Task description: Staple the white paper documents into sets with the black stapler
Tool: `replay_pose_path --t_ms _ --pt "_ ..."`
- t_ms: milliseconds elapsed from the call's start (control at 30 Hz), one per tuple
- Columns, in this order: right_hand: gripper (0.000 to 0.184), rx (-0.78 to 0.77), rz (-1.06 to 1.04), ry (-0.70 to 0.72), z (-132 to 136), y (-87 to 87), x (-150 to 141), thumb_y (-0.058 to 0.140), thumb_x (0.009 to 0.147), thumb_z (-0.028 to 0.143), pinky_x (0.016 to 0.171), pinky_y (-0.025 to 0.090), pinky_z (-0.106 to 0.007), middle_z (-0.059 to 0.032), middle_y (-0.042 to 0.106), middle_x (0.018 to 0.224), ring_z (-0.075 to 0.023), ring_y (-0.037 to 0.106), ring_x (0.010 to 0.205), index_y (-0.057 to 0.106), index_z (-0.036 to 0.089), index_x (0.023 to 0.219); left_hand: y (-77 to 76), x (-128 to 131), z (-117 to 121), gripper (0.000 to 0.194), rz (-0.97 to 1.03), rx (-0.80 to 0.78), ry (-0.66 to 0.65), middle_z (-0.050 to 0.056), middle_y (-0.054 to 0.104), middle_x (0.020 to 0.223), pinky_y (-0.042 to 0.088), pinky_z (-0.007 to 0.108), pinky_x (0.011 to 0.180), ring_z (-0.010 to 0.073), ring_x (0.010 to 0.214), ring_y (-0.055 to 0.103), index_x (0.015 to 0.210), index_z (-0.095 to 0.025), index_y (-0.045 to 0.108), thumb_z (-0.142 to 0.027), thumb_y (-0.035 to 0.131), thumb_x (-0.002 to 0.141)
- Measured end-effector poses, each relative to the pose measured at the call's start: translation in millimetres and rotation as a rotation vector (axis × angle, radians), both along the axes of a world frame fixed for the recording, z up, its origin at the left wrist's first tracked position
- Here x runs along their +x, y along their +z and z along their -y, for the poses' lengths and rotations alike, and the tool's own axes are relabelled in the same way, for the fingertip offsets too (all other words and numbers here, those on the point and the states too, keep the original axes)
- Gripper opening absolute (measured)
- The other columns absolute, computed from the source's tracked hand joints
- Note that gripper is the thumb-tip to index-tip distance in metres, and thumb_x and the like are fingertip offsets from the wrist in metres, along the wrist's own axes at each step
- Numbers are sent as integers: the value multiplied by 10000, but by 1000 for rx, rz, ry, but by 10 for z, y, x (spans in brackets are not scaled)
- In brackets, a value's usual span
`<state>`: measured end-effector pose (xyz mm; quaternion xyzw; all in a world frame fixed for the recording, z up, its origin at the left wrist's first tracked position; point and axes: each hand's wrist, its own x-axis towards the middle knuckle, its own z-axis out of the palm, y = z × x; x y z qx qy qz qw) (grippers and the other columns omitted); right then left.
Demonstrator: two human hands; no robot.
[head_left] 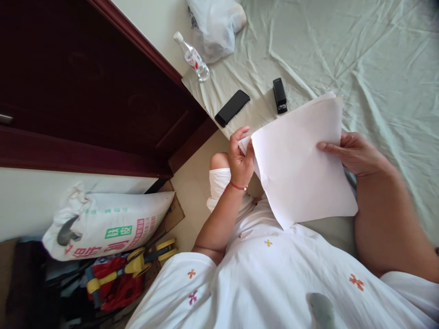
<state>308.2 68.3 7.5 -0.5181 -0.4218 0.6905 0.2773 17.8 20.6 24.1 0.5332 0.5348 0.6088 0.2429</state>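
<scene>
White sheets of paper (302, 164) are held up above my lap, tilted, with several edges showing at the top. My right hand (356, 153) grips their right edge, thumb lying on the front face and fingers behind. At the left edge my left hand (242, 153) is closed on the paper, partly hidden by the sheets; a folded-back corner shows between its fingers. A black stapler (280, 95) lies on the bed sheet just beyond the paper. Left of it is a black smartphone (232, 108), lying flat near the bed's edge.
On the pale green bed sheet (343, 50), a clear plastic bottle (192, 58) stands near a white plastic bag (217, 27). A dark red wooden door (85, 82) is at left. Below it lie a full white sack (113, 224) and a yellow toy-like frame (133, 265).
</scene>
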Motion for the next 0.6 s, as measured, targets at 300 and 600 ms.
replay_pose_path --t_ms 300,600 --pt "490 15 -38 -49 0 -58 46 1000 622 613 608 666 -321 -72 859 931 -235 785 699 835 224 871 -115 -17 168 591 131 -50 61 26 597 973 533 305 751 153 794 634 1338 -333 501 -703 704 924" --pt "478 17 -82 -56 0 -84 67 1012 605 605 616 676 -330 -58 857 912 -232 784 693 826 227 832 -91 13 158 389 98 22 85 -30 570 747 439 219 585 94 628 547 982 -236 577 -580 754 939"
